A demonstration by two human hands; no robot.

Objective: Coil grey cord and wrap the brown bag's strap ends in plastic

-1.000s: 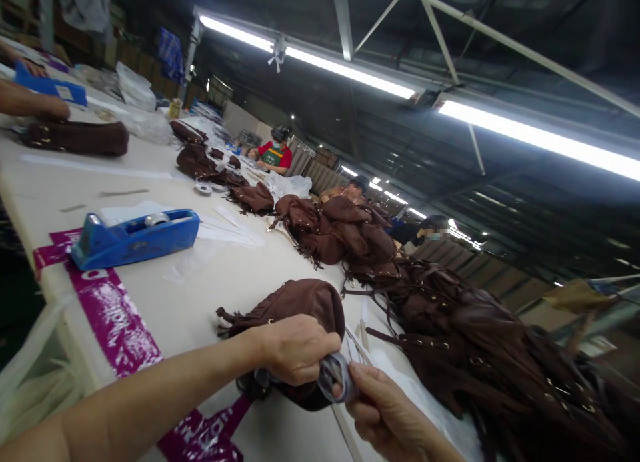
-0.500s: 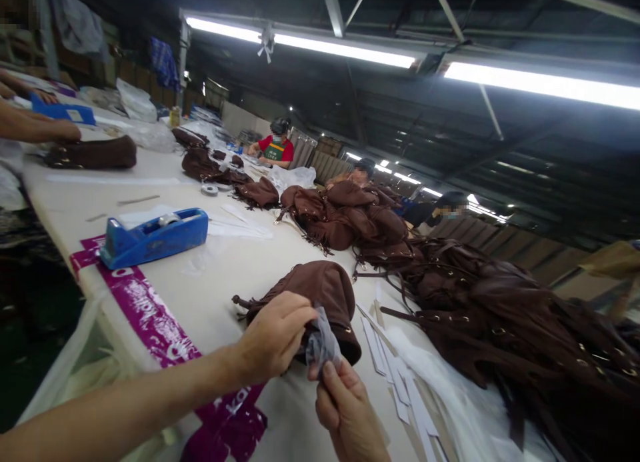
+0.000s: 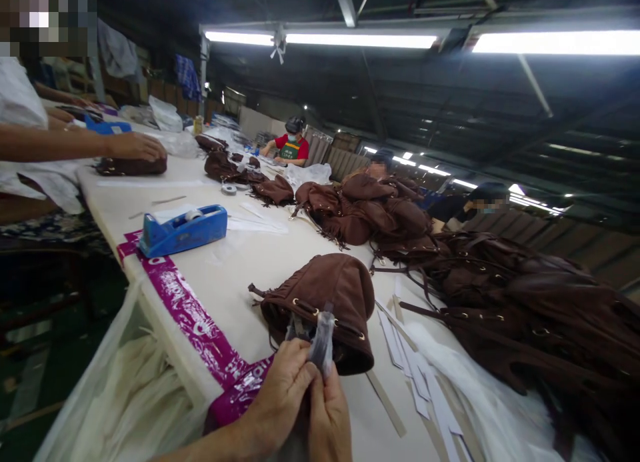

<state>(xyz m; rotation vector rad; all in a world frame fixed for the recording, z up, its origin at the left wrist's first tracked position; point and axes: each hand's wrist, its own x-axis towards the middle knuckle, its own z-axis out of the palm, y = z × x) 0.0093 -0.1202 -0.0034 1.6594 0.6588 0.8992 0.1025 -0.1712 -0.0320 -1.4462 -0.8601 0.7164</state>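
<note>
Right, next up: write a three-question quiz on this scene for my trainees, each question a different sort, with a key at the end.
1. Multiple choice: what do the left hand and right hand meet on?
A) White paper strips
B) Translucent greyish wrap
C) A pair of scissors

2. True or false: in the picture, the nearer blue tape dispenser stands to the left of the brown bag just beyond the hands.

3. Fill in the colour: the printed tape running along the table edge is ______ with white lettering.

Key: 1. B; 2. True; 3. purple
</note>
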